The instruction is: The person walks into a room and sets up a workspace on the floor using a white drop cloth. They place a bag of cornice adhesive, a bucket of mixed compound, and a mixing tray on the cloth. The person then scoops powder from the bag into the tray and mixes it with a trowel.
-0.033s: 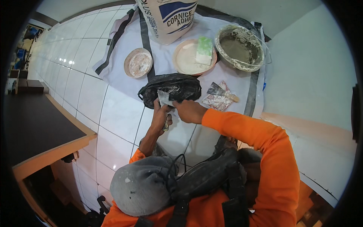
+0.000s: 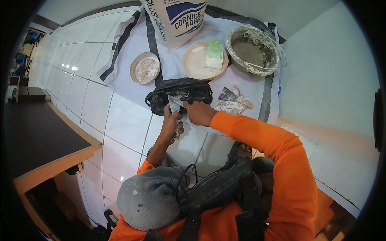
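My left hand [image 2: 171,123] is closed round the handle of a putty knife [image 2: 174,107], its blade pointing away from me. My right hand [image 2: 198,113] pinches a thin flat grey scraper blade [image 2: 178,101], which touches or crosses the knife's blade; the fingers hide most of it. Both tools are over the near edge of a black plastic bag [image 2: 192,87], which lies open and crumpled on the sheet. What the bag holds is unclear. To the right, a wide scraper with a wooden handle [image 2: 247,104] rests on a white-smeared piece of packaging [image 2: 232,105].
On the white sheet [image 2: 120,56] stand a big paper sack [image 2: 173,34], a shallow powdery bowl [image 2: 144,68], a powder basin [image 2: 195,66] with a green-and-white block [image 2: 215,54], and a crusted bucket [image 2: 253,52]. A dark-topped table [image 2: 44,132] stands left; a wall [image 2: 333,72] bounds the right.
The view has shifted slightly, so the bowls, sack and bucket sit a little further left. The blade in my right hand has tilted against the putty knife; both grips stay the same.
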Demonstrator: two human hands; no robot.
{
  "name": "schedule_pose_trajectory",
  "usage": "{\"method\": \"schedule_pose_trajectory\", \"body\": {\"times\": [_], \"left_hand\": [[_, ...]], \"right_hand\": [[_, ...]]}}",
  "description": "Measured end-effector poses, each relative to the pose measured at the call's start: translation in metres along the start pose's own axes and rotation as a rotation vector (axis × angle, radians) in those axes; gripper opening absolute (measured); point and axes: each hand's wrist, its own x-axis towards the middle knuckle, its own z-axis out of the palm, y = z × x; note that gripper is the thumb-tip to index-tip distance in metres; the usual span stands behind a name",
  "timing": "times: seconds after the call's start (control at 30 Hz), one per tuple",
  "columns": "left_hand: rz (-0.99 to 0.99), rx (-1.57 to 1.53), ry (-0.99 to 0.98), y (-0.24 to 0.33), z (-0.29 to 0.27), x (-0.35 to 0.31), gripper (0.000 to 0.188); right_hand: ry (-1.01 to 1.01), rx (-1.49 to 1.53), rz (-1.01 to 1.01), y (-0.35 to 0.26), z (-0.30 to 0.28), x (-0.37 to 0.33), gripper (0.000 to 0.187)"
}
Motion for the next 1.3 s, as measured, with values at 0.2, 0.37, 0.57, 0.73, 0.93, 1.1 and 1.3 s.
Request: {"method": "schedule_pose_trajectory", "body": {"times": [0.2, 0.37, 0.57, 0.73, 0.93, 1.1, 1.3], "left_hand": [[0.026, 0.059, 0.004, -0.005, -0.005, 0.004, 0.063], [0.008, -0.014, -0.035, 0.000, -0.009, 0.008, 0.064], [0.023, -0.042, -0.038, -0.003, -0.017, 0.011, 0.067], [-0.002, -0.040, -0.058, -0.006, -0.013, 0.003, 0.056], [-0.052, -0.047, -0.032, -0.006, -0.013, 0.003, 0.037], [-0.015, -0.053, -0.107, -0.002, -0.007, 0.007, 0.033], [-0.024, -0.028, -0.083, -0.011, -0.012, 0.004, 0.036]], "right_hand": [[-0.065, 0.002, -0.010, -0.013, 0.005, -0.010, 0.045], [-0.031, -0.003, -0.003, -0.020, 0.002, -0.016, 0.038], [0.035, -0.001, -0.102, -0.012, 0.003, -0.011, 0.035], [0.054, -0.049, -0.066, -0.016, 0.012, -0.020, 0.034], [0.022, -0.040, -0.049, -0.020, 0.011, -0.016, 0.035], [0.059, -0.076, -0.031, -0.011, -0.004, 0.000, 0.035], [0.058, -0.079, -0.065, -0.012, 0.006, -0.009, 0.039]]}}
